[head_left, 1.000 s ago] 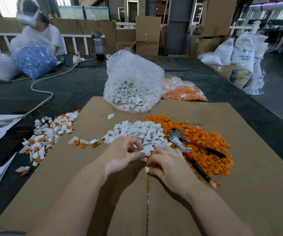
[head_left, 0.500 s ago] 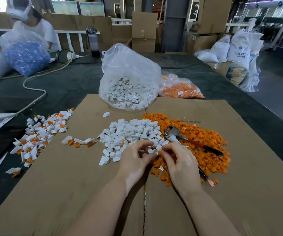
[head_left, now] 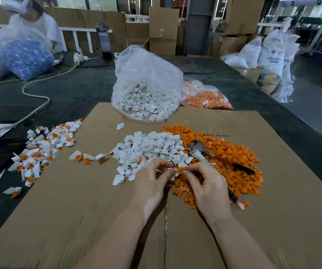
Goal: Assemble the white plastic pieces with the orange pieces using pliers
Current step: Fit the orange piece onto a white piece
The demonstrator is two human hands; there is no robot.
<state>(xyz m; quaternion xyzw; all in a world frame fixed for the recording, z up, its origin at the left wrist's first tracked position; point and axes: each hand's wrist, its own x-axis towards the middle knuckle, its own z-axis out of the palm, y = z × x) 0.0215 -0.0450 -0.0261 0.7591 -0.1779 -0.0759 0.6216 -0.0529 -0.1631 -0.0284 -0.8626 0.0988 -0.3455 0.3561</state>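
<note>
A heap of white plastic pieces (head_left: 150, 148) lies mid-cardboard, with a heap of orange pieces (head_left: 232, 158) to its right. The pliers (head_left: 202, 150) rest untouched on the orange heap, handles pointing right and toward me. My left hand (head_left: 152, 179) pinches a small white piece (head_left: 172, 172) at the near edge of the heaps. My right hand (head_left: 206, 183) pinches an orange piece (head_left: 181, 169) against it, fingertips of both hands almost touching. A pile of assembled white-and-orange pieces (head_left: 44, 148) lies at the left edge of the cardboard.
A clear bag of white pieces (head_left: 146, 90) and a bag of orange pieces (head_left: 204, 96) stand behind the cardboard sheet (head_left: 78, 210). A bag of blue parts (head_left: 24, 55), a cable (head_left: 36, 94) and another person sit far left. Papers lie at the left edge.
Both hands moved forward to the near edge of the heaps and came together, each now pinching a small piece. The view shifted slightly.
</note>
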